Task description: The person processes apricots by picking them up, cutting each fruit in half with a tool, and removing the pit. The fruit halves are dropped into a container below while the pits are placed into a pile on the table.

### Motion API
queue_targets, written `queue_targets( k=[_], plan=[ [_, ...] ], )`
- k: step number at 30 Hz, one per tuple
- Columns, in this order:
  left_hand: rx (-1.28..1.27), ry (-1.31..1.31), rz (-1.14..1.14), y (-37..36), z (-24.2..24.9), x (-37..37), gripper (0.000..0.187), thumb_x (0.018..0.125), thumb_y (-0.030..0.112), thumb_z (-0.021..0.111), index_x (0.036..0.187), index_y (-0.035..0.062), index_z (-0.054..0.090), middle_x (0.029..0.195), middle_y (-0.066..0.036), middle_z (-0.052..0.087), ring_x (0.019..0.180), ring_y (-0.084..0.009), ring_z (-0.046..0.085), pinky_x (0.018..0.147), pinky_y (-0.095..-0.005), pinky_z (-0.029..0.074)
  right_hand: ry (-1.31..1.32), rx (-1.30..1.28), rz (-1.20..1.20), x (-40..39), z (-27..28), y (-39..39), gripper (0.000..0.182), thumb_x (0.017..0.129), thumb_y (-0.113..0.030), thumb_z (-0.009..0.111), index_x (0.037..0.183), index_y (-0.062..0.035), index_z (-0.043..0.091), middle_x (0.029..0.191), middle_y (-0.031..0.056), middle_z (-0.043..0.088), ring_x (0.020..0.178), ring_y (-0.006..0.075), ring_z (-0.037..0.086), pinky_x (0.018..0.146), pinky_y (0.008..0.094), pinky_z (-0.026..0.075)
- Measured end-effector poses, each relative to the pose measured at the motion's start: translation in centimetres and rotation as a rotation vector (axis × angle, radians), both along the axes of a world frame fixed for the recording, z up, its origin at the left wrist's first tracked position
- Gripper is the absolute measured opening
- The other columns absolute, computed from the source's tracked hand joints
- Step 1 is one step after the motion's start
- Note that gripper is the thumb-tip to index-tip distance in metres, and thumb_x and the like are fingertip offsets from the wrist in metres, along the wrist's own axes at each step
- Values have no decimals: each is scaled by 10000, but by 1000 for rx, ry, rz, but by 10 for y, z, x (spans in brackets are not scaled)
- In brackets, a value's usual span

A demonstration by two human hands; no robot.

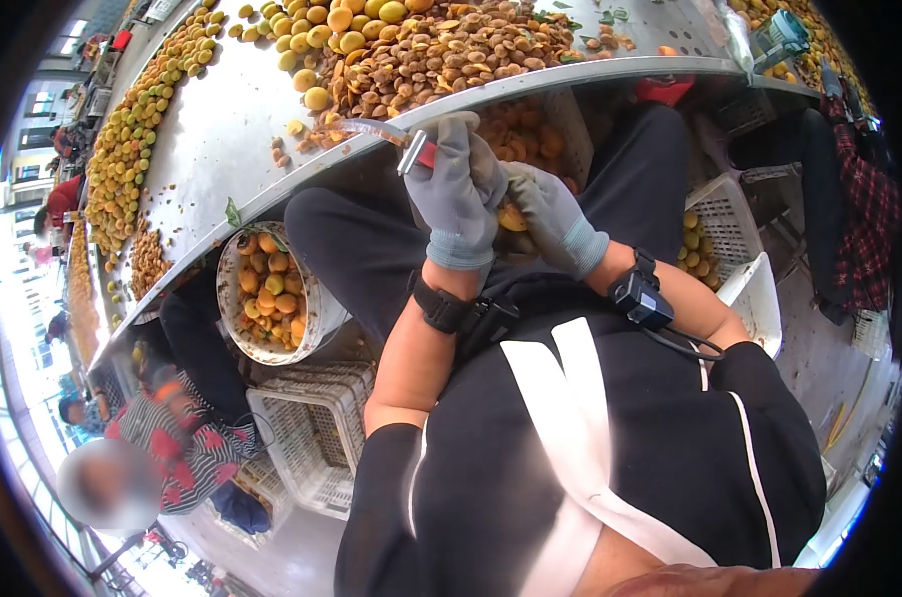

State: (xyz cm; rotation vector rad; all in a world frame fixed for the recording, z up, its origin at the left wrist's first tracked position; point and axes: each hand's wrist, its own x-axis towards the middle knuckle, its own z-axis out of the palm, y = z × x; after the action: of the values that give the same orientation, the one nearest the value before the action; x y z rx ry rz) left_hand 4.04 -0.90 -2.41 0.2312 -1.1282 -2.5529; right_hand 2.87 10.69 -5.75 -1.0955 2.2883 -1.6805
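Observation:
My left hand (456, 189), in a grey work glove, is closed around a knife with a curved blade (373, 128) and a red and metal part near the grip. The blade points left toward the table edge. Close beside it, my right hand (553, 214), gloved too, has its fingers curled around an apricot (511, 216), partly hidden between the two hands. Below and beyond them, orange apricot pieces (530, 134) lie in a crate under the table edge. Both hands are over my lap.
A metal table (222, 119) holds whole apricots (127, 169) and a heap of brown pits (441, 70). A white bucket of apricots (272, 298) stands left, by a plastic crate (316, 438). Another crate (724, 214) is at right. Co-workers sit on both sides.

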Motion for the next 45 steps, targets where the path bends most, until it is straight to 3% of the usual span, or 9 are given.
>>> queue_targets(
  k=[2,21,27,29,33,37,39,43,45],
  plan=[
    [1,-53,68,2,0,-3,207,958,261,571,933,57,586,544,33,392,410,-68,301,377,-241,240,-499,-187,-168,3,-12,-2,247,975,-255,506,1006,-23,586,879,150,626,824,320,604,741,340,475],
    [254,-112,26,0,-23,-31,174,974,259,533,914,96,543,540,64,374,401,-48,274,367,-233,208,15,-261,-260,-12,-41,2,331,1006,-323,433,978,-27,577,791,142,613,704,239,624,650,320,477],
    [72,-229,161,1,-36,-38,177,951,262,584,927,91,543,551,31,421,400,-72,338,362,-238,256,-688,-395,-311,-14,-66,-7,288,997,-319,469,1011,-50,572,832,55,593,699,134,563,626,294,463],
    [96,-239,160,-6,-45,-38,178,948,261,589,923,90,546,551,30,427,400,-71,339,359,-237,253,-1399,-591,207,-18,-59,7,255,990,-303,493,1103,-79,537,870,29,570,698,120,538,617,259,454],
    [118,-221,114,-14,-43,-34,177,944,253,596,910,84,554,552,24,442,392,-72,339,347,-237,244,-1599,-640,82,-8,-28,4,288,1002,-313,463,1176,-86,492,966,65,558,682,119,536,548,215,442],
    [-23,-142,77,-11,-24,-28,185,950,242,588,918,62,561,535,6,445,378,-80,343,342,-241,250,-1620,-711,205,-11,-23,6,286,994,-301,486,1186,-88,485,931,55,566,667,103,525,515,219,431],
    [-94,-118,73,-8,-18,-30,186,952,236,587,925,53,563,531,-1,449,375,-82,346,341,-243,252,-1185,-361,78,-14,-20,5,250,990,-291,493,1143,-96,526,899,45,589,693,97,552,528,226,452],
    [-176,-116,19,-4,-22,-26,193,952,226,589,935,34,588,525,-13,459,372,-81,351,352,-242,250,-1317,-283,-53,-11,17,-4,238,997,-172,408,1150,-59,550,966,-12,578,805,6,503,632,195,461],
    [-154,-113,-22,-3,-25,-26,205,951,236,591,931,33,609,525,-8,455,373,-79,342,364,-237,246,-472,-62,28,-20,-15,-4,253,1000,-205,412,1136,-50,560,949,-16,581,839,30,520,706,203,464]
  ],
)
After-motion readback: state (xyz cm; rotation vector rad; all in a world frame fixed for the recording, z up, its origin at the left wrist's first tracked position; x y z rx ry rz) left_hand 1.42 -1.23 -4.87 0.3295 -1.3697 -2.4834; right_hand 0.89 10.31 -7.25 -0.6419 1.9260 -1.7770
